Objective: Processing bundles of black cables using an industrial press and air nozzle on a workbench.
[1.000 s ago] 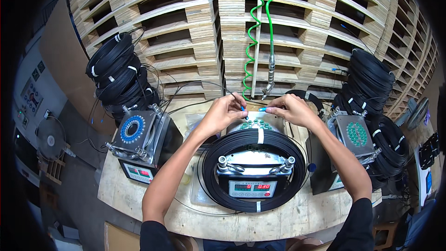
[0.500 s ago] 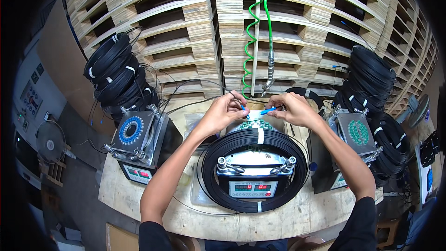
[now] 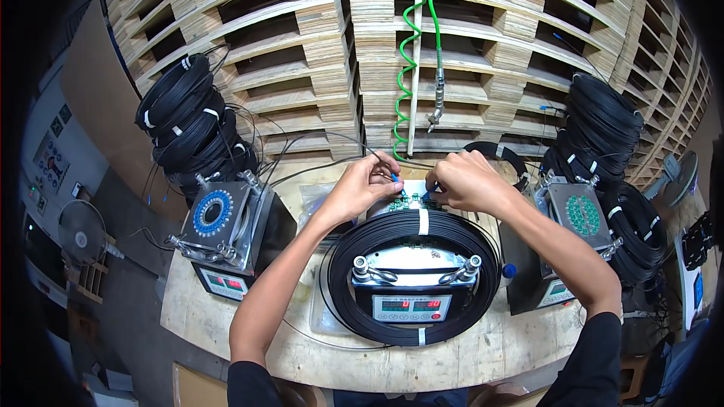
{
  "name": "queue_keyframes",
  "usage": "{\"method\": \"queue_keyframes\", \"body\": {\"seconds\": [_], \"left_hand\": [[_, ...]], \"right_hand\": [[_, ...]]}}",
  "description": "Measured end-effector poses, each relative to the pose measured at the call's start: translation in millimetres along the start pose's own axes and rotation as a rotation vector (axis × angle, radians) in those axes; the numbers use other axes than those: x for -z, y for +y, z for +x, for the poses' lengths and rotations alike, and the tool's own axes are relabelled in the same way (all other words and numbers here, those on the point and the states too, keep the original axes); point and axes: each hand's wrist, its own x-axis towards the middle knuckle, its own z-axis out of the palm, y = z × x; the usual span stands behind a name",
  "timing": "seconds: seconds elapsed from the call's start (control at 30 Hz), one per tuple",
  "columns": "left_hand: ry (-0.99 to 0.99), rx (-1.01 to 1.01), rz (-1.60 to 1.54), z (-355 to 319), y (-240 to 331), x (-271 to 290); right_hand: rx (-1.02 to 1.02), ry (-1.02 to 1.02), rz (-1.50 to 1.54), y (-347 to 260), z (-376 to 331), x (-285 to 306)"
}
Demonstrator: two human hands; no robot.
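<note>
Both hands pinch small blue connectors: left hand [image 3: 360,185], right hand [image 3: 461,179], over the tester [image 3: 411,286] ringed by a black cable coil [image 3: 411,230] mid-bench. Connectors [image 3: 395,179] look light and fragile (thin, kinkable fibre); probably best held by the plastic body

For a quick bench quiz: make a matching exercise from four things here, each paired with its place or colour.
Things:
1. coiled hose
2. black cable ring
3. ringed box
4. stacked cable coils

Descriptions:
A. green, hanging over the pallets
B. far right of the bench
C. around the middle machine
D. left of the bench, blue circle on top

Pairs: 1-A, 2-C, 3-D, 4-B
</note>
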Motion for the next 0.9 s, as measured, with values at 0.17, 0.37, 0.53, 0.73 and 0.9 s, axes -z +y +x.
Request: {"method": "queue_keyframes", "body": {"seconds": [0.17,0.37,0.53,0.73,0.9], "left_hand": [[0.011,-0.003,-0.012,-0.3,-4.8,2.6],[0.016,-0.048,-0.015,0.7,-7.0,1.1],[0.011,-0.033,0.0,-1.5,-4.3,3.3],[0.061,-0.054,0.253,0.5,10.2,-1.6],[0.07,-0.077,0.51,1.7,26.0,-14.8]], "right_hand": [[0.035,-0.062,-0.229,-10.6,11.7,-0.2],[0.132,-0.113,-0.322,-20.4,27.0,-4.8],[0.08,-0.128,-0.252,-13.3,25.4,-10.0],[-0.008,-0.063,-0.015,-2.5,5.8,-12.8],[-0.049,-0.03,0.111,0.7,0.4,-13.0]]}}
